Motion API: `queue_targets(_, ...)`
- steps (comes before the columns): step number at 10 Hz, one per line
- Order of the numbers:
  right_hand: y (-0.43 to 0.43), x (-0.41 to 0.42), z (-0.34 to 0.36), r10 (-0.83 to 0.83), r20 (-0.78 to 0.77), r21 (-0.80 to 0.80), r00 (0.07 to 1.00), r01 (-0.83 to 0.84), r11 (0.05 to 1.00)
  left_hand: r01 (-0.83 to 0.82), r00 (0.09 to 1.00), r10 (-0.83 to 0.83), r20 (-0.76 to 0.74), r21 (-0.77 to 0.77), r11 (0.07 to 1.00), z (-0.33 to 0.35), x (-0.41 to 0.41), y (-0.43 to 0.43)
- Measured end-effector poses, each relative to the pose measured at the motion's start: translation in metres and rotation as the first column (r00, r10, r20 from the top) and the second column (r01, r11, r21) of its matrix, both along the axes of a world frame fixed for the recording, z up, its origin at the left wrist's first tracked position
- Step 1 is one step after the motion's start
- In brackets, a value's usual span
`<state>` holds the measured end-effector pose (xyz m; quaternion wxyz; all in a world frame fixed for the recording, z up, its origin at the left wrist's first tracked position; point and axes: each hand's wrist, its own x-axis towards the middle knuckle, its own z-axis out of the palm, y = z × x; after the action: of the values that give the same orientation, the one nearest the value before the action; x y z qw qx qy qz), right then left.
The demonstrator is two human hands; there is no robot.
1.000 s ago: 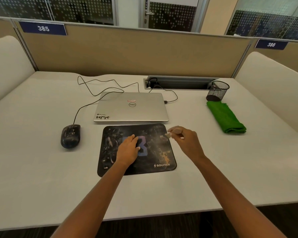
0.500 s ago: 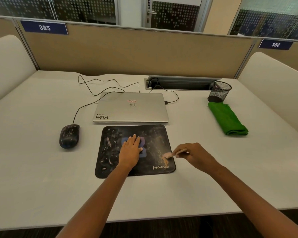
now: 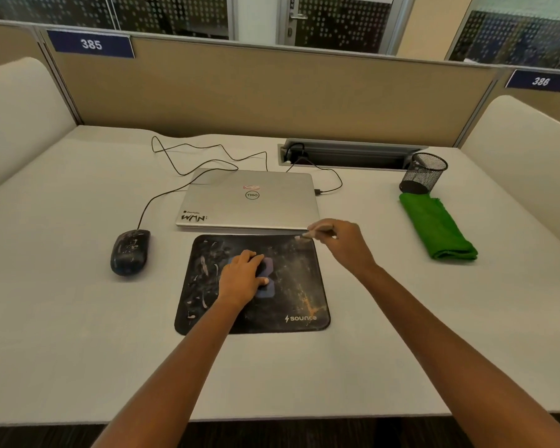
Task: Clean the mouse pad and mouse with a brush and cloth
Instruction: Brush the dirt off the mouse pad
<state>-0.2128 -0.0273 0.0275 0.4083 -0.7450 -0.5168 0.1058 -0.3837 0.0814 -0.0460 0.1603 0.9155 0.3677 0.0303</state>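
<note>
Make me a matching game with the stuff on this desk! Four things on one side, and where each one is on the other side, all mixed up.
Things
1. mouse
2. cloth
3. mouse pad
4. brush

Places
A. folded, beside the mesh cup
B. under the left hand
C. pinched in the right hand
D. alone on the desk, left of the pad

Pairs: 1-D, 2-A, 3-B, 4-C

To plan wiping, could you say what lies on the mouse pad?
The left hand rests on the pad, hiding part of its print; the brush tip is at the far right corner.
</note>
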Motion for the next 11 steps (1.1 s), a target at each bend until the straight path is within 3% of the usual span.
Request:
queue_targets(2, 0.021, 0.005, -0.010, 0.030, -0.022, -0.184, 0.999, -0.034, 0.982, -0.007, 1.000, 0.007, 0.025, -0.020, 1.000, 0.001, 0.001, 0.002)
queue_targets(4, -0.011, 0.003, -0.006, 0.198, 0.032, -0.361, 0.980, -0.174, 0.916, -0.032, 0.997, 0.036, 0.074, -0.054, 0.998, 0.001, 0.001, 0.005)
queue_targets(5, -0.024, 0.007, 0.006, 0.278, -0.012, -0.437, 0.961, -0.255, 0.862, -0.046, 0.994, 0.053, 0.091, -0.078, 0.996, 0.001, 0.002, 0.005)
queue_targets(6, -0.016, 0.012, 0.015, 0.219, -0.077, -0.342, 0.973, -0.232, 0.911, -0.053, 0.992, 0.063, 0.105, -0.092, 0.994, -0.001, 0.002, 0.004)
queue_targets(7, 0.006, 0.012, 0.009, 0.103, -0.006, -0.191, 0.995, -0.102, 0.976, -0.055, 0.992, 0.065, 0.106, -0.094, 0.994, -0.002, 0.001, 0.005)
queue_targets(8, 0.020, 0.005, -0.002, 0.049, -0.008, -0.148, 0.999, -0.050, 0.988, -0.053, 0.992, 0.064, 0.111, -0.099, 0.994, -0.002, 0.001, 0.005)
queue_targets(10, 0.017, 0.006, -0.007, 0.146, -0.030, -0.287, 0.989, -0.149, 0.946, -0.047, 0.991, 0.059, 0.121, -0.101, 0.994, -0.003, 0.000, 0.005)
queue_targets(11, 0.017, 0.020, 0.012, 0.181, -0.181, -0.355, 0.967, -0.236, 0.905, -0.051, 0.990, 0.064, 0.129, -0.101, 0.994, -0.004, 0.000, 0.005)
